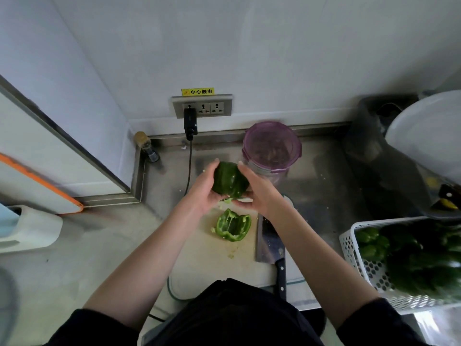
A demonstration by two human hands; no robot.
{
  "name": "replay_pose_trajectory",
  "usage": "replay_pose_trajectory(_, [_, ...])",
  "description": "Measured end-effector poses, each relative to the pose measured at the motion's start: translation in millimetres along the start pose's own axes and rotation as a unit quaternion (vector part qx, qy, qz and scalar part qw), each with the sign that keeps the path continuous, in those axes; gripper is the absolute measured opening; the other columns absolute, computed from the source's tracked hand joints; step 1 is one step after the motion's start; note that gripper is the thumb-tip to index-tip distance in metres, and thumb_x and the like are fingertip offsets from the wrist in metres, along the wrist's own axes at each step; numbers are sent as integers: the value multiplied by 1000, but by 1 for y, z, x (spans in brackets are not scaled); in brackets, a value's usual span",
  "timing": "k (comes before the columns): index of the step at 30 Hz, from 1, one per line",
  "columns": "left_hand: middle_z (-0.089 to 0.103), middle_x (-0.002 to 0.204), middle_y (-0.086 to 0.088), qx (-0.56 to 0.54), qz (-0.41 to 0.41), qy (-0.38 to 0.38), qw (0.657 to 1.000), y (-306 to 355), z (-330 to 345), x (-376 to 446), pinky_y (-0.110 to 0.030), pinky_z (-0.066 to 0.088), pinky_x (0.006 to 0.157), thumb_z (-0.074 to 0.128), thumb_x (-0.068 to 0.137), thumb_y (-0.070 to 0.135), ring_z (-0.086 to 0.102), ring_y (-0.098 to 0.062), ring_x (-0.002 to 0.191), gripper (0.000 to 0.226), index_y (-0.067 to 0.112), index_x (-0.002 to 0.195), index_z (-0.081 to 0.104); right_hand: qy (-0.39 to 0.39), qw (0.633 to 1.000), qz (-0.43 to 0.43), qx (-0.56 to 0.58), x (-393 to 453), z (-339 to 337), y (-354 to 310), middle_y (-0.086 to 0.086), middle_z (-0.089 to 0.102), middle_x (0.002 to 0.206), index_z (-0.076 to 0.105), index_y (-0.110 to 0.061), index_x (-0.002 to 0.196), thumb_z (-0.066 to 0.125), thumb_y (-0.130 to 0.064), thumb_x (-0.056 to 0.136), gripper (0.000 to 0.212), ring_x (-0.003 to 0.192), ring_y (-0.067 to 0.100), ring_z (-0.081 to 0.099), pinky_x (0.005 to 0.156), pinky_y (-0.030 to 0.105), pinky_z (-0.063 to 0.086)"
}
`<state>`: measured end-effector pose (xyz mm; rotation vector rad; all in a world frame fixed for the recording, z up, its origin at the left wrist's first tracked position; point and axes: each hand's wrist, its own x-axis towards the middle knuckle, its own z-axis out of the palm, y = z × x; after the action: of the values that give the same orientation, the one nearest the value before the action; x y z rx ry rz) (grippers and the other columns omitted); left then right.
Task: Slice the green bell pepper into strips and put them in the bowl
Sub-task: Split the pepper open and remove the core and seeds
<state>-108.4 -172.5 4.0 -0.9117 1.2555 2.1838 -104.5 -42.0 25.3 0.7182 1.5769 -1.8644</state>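
Observation:
Both my hands hold a dark green bell pepper half (229, 180) in the air above the far end of the pale cutting board (214, 260). My left hand (203, 193) grips its left side and my right hand (257, 193) grips its right side. A second pepper half (233, 228) lies cut side up on the board just below. A cleaver (270, 242) with a black handle lies on the board's right edge, blade pointing away from me. No bowl shows clearly in view.
A purple-lidded clear container (272, 148) stands behind the pepper. A white perforated basket (369, 268) of green peppers sits at the right. A wall socket (202, 106) with a black plug and cable is at the back. A large white lid (429, 136) is at the far right.

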Motion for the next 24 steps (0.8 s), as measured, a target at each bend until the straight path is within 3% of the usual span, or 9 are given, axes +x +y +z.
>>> replay_pose_trajectory(5, [65,99,-13,160,62,94,981,-1,-2,11,-35,57,66,61,87,44,66,-24,87,45,7,111,57,-13,996,-55,-64,8,-3,6,10,61,114,54,-11,117,73,-27,81,44,105,27,59,82,39,55])
replay_pose_trajectory(8, [65,98,-11,187,76,131,971,-6,-2,16,-37,58,72,61,84,49,66,-24,86,50,9,114,54,46,990,-83,-102,14,0,11,9,62,110,54,-9,116,74,-29,80,46,99,24,61,84,41,57])
replay_pose_trajectory(12, [66,99,-15,156,76,110,979,-6,-3,12,-39,58,74,60,87,47,67,-26,88,49,6,111,56,42,980,-111,-162,17,3,10,9,60,120,49,-9,126,73,-36,80,58,104,20,61,90,37,54])
replay_pose_trajectory(14, [63,105,-15,155,74,118,978,-5,-3,11,-44,57,80,54,89,49,65,-29,95,48,6,112,54,143,921,-231,-278,10,1,10,7,42,141,35,-12,140,63,-36,87,64,123,21,46,103,36,42])
replay_pose_trajectory(16, [60,105,-14,143,65,132,979,-1,-1,8,-45,55,82,42,95,51,62,-30,98,45,9,111,51,236,768,-437,-404,-8,1,12,5,16,157,23,-11,148,45,-36,95,63,144,21,18,116,39,18])
replay_pose_trajectory(18, [62,96,-13,124,64,134,981,1,2,5,-39,54,75,32,98,50,62,-28,89,47,10,110,53,114,654,-507,-549,-20,5,19,0,0,158,13,-11,152,24,-47,97,66,147,19,4,119,42,-3])
replay_pose_trajectory(20, [65,103,-16,142,61,122,980,0,2,5,-34,53,71,28,98,52,63,-26,88,54,9,115,56,51,622,-443,-643,-19,6,26,-2,-4,158,3,-16,152,11,-59,95,72,147,15,3,115,50,-15])
replay_pose_trajectory(22, [67,104,-15,123,60,59,989,-2,1,6,-32,52,67,25,98,54,64,-25,90,58,9,112,59,122,632,-446,-622,-19,4,24,-2,-7,157,5,-13,152,11,-57,94,73,147,16,3,113,54,-16])
replay_pose_trajectory(24, [68,95,-10,121,64,50,989,-4,2,2,-30,52,66,27,96,57,64,-22,88,59,11,103,63,92,625,-461,-624,-21,9,20,0,-10,156,4,-11,152,11,-59,92,77,147,19,2,114,50,-16])
